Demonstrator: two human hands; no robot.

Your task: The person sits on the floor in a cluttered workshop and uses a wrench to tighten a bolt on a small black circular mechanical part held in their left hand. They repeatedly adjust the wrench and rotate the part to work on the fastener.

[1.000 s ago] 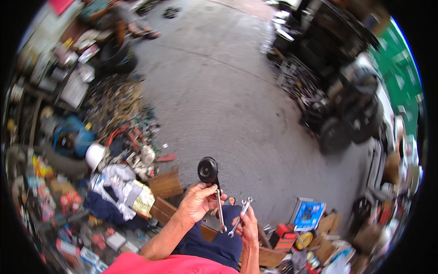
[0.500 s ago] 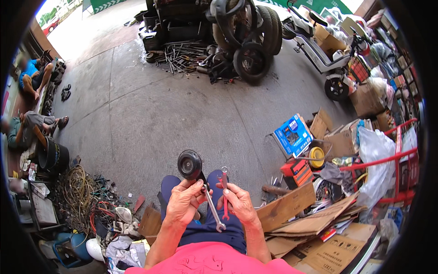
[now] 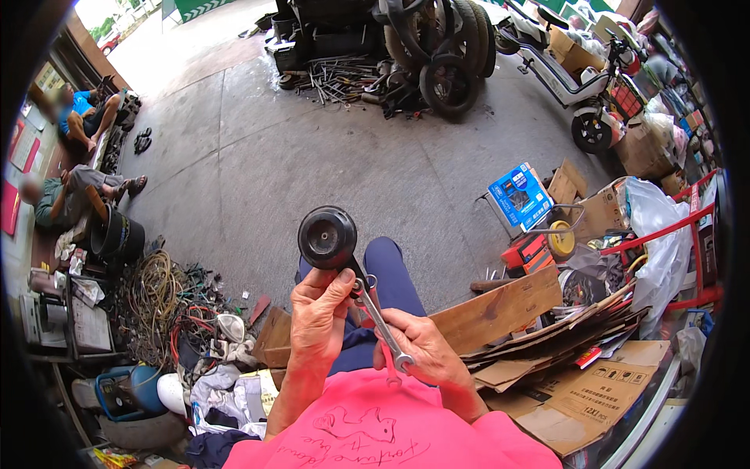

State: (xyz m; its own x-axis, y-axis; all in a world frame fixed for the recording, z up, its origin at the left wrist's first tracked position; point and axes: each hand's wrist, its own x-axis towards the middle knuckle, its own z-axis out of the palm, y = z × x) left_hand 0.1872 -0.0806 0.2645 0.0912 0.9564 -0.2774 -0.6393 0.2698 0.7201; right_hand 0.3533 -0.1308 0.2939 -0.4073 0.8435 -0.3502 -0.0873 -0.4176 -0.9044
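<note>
the main change is in the right hand (image 3: 428,348): half a second ago its spanner stood clear of the other one, and now it has come in across, so that the two spanners overlap just below the black wheel (image 3: 328,237). this seems to bring both hands to bear on one spot, the end of the black arm (image 3: 355,270) that runs out from the wheel; whether either ring end is seated on anything there is too small to tell.

the wheel is held up in front of the body, its round face and hub toward the viewer, above the left hand (image 3: 319,316). the left fingers are narrow, pinching the black arm right under the wheel, with the thumb at the upper end of the silver spanner (image 3: 376,313). the right fingers are closed around the pink-tinted spanner (image 3: 392,374), below and to the right of the wheel; whether they also press on the silver one, i cannot tell.

the silver spanner's long axis slopes down and to the right, away from the wheel, its forked end farthest from it. the pink-tinted spanner lies steeper, nearly upright, its ring end nearer the wheel and its forked end pointing down at the pink shirt (image 3: 383,426). to the right of the wheel and lower is a wooden board (image 3: 500,306); to its left, a heap of cables (image 3: 152,289).
</note>
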